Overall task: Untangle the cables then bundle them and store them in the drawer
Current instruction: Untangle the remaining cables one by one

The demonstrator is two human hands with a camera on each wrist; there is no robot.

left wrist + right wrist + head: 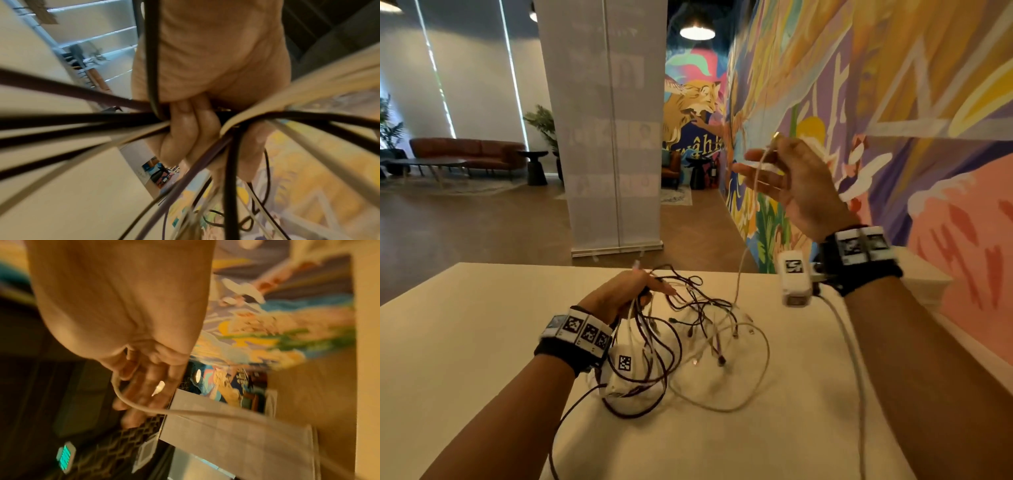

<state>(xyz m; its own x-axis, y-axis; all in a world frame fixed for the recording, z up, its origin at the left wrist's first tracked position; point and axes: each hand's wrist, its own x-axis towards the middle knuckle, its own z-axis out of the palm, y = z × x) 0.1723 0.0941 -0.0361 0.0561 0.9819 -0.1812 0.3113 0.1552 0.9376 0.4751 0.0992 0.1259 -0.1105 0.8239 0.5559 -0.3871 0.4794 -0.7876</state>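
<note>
A tangle of dark and white cables (pixel 698 329) lies on the cream table (pixel 465 342). My left hand (pixel 633 291) grips a bunch of these cables just above the table; in the left wrist view its curled fingers (pixel 185 126) clamp dark and white strands (pixel 86 120) that fan out to both sides. My right hand (pixel 784 171) is raised high at the right. It pinches a white cable (pixel 743 260) near its connector end, and the cable hangs down to the tangle. In the right wrist view the white cable (pixel 185 412) leaves the fingers (pixel 144 386), and its plug tip (pixel 158 388) shows.
A painted mural wall (pixel 893 120) runs close along the right side of the table. A white banner stand (pixel 609 137) rises behind the far table edge. A sofa (pixel 469 150) and low tables stand far off at the left. No drawer is in view.
</note>
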